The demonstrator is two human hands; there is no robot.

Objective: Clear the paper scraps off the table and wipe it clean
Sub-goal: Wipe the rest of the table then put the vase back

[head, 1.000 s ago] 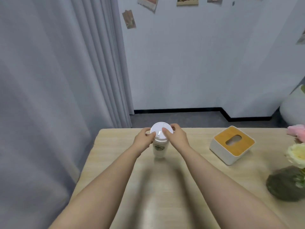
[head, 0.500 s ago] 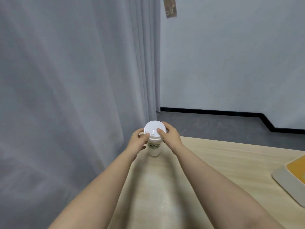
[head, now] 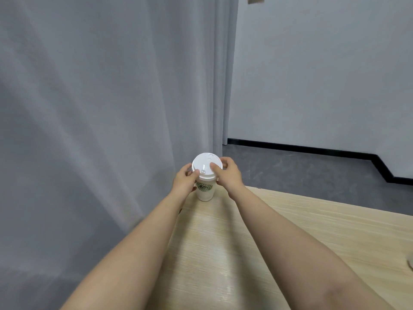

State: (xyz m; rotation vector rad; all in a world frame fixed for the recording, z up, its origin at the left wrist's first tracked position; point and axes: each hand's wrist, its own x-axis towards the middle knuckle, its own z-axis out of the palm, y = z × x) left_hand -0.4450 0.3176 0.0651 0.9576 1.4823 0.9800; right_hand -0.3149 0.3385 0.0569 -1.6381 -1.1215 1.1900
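Observation:
A white paper cup (head: 205, 191) with a green round logo stands upright near the far left corner of the light wooden table (head: 223, 253). A white plastic lid (head: 206, 167) sits on top of it. My left hand (head: 185, 181) grips the cup's left side just under the lid, thumb on the lid's rim. My right hand (head: 228, 175) holds the lid's right edge with fingers curled round it and thumb on top. No paper scraps show on the visible table.
A grey curtain (head: 100, 108) hangs close along the table's left edge. Dark grey floor (head: 301, 173) and a white wall with black skirting lie beyond the far edge. A sliver of a pale object (head: 410, 264) shows at the right border.
The view has swung left, so the tissue box and flowers have left the frame. Both hands stay on the cup and lid near the table's far left corner.

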